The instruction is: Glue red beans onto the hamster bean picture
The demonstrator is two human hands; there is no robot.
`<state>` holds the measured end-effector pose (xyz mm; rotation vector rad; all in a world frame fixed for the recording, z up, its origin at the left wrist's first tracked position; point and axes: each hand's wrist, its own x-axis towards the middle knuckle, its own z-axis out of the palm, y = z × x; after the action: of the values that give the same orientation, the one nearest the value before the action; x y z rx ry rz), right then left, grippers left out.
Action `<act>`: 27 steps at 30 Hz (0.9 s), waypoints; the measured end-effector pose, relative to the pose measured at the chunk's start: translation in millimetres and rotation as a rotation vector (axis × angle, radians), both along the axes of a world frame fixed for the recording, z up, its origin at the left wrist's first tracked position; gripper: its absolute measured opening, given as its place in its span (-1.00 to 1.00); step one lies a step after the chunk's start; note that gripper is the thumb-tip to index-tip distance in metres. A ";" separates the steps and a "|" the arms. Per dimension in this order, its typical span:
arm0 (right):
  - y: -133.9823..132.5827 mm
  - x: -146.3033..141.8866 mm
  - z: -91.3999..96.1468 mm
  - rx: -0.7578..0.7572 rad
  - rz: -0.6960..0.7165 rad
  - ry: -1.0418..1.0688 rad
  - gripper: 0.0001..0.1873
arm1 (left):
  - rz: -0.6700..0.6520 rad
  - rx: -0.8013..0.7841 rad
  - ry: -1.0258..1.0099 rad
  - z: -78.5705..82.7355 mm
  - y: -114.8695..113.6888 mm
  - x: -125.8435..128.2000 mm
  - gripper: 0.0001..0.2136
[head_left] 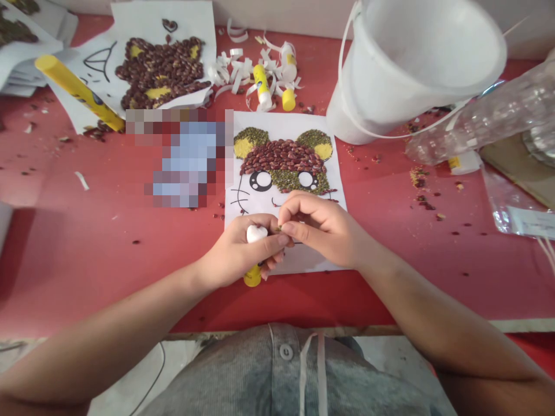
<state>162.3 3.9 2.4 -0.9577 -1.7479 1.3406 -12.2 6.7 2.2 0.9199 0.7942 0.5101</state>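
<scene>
My left hand (243,248) is closed around an uncapped yellow glue stick (252,276), its white glue tip pointing up. My right hand (321,225) pinches a tiny dark seed against that tip. Both hands rest on the lower half of a white sheet with a cartoon mouse face (284,167), partly filled with red beans and green seeds.
A white bucket (403,63) stands at the back right beside a clear plastic bottle (489,115). Another bean picture (162,69), a long yellow glue stick (78,92), small glue sticks (262,86) and paper strips lie at the back. Loose seeds dot the red table (87,242).
</scene>
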 end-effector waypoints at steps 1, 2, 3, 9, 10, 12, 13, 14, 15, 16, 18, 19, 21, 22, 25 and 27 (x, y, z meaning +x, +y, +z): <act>0.0 0.5 -0.2 -0.013 0.006 0.016 -0.89 | 0.003 0.014 -0.005 -0.5 0.1 -0.6 -0.84; 0.1 0.9 -0.2 -0.026 0.010 0.031 -0.89 | 0.008 0.025 -0.007 -0.8 0.3 -1.1 -0.84; 0.2 1.2 0.0 -0.035 0.011 0.044 -0.89 | 0.013 0.034 -0.005 -1.0 0.5 -1.5 -0.84; -1.9 -2.0 4.2 0.059 -0.030 0.054 -0.90 | -0.032 0.154 0.100 0.6 0.5 -1.6 -0.86; -3.1 -3.2 5.0 0.108 -0.042 0.029 -0.90 | -0.044 0.176 0.118 1.1 0.2 -1.3 -0.86; -5.8 -5.7 6.1 0.213 -0.061 -0.039 -0.91 | -0.056 0.209 0.144 1.7 -0.4 -0.7 -0.88; -7.1 -6.7 6.4 0.259 -0.062 -0.074 -0.91 | -0.064 0.219 0.153 1.8 -0.7 -0.5 -0.89; -8.1 -7.5 6.6 0.300 -0.059 -0.103 -0.91 | -0.076 0.227 0.161 1.8 -1.0 -0.4 -0.90; -9.0 -8.0 6.7 0.333 -0.056 -0.128 -0.90 | -0.088 0.233 0.170 1.9 -1.2 -0.4 -0.91; -9.6 -8.4 6.8 0.362 -0.056 -0.146 -0.89 | -0.100 0.236 0.179 1.9 -1.4 -0.5 -0.92; -10.2 -8.7 6.8 0.401 -0.064 -0.170 -0.88 | -0.115 0.237 0.195 2.0 -1.6 -0.7 -0.93; -10.4 -8.8 6.8 0.417 -0.072 -0.177 -0.88 | -0.116 0.236 0.200 2.2 -1.7 -0.6 -0.93; -10.6 -9.0 6.3 0.445 -0.088 -0.186 -0.88 | -0.116 0.249 0.207 2.8 -1.9 -0.2 -0.92; -10.9 -9.1 5.9 0.459 -0.096 -0.189 -0.88 | -0.115 0.269 0.203 3.2 -2.0 0.1 -0.92; -11.9 -9.8 4.7 0.492 -0.109 -0.191 -0.88 | -0.109 0.335 0.187 4.4 -2.2 1.0 -0.90; -12.7 -10.0 4.4 0.504 -0.113 -0.187 -0.87 | -0.106 0.364 0.185 4.9 -2.1 1.3 -0.90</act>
<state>152.3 -8.7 6.9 -0.8918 -2.0056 0.6999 -10.9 4.6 7.0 1.3539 0.8284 0.4892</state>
